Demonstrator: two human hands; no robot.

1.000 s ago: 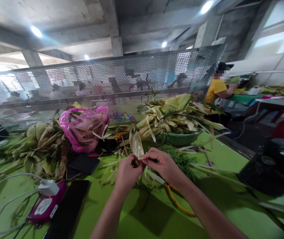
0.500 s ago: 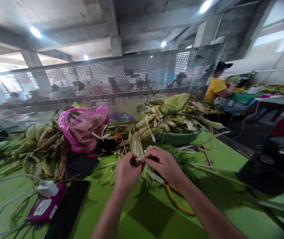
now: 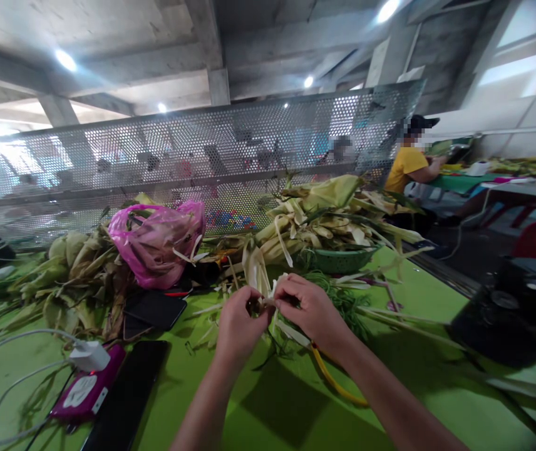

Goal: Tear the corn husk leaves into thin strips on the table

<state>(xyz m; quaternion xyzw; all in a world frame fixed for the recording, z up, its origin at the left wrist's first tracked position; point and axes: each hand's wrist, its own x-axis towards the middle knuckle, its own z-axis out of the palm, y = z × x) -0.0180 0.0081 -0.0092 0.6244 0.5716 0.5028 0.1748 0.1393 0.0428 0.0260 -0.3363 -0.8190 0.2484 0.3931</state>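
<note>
**Husk strip [image 3: 269, 302] pinched between left hand [image 3: 242, 321] and right hand [image 3: 309, 308]**

At the near edge, a black phone [image 3: 129, 389] and a purple power strip [image 3: 84, 391] are laid on the left of the green surface [image 3: 193, 401]. A yellow handle-like loop [image 3: 336, 382] is seen to the near right, by the right forearm.

Above the middle of the surface, the pale strip is gripped by both hands, thumbs against curled fingers, with the fingertips almost meeting. Whether it is being folded, tied or split cannot be told. For such fine work, the strip is best held close to the working point, with even, gentle tension along the fibres; a sharp sideways pull could tear it. The left grip is best kept steady while small movements are made with the right.

Just beyond the hands, a broader pale husk [image 3: 255, 269] is seen. Farther off, a pink bag [image 3: 155, 244] is set on the left, and husks [image 3: 329, 216] are heaped over a green basket [image 3: 343, 262] on the right. Behind them, a perforated screen [image 3: 178, 156] is stretched across.
</note>
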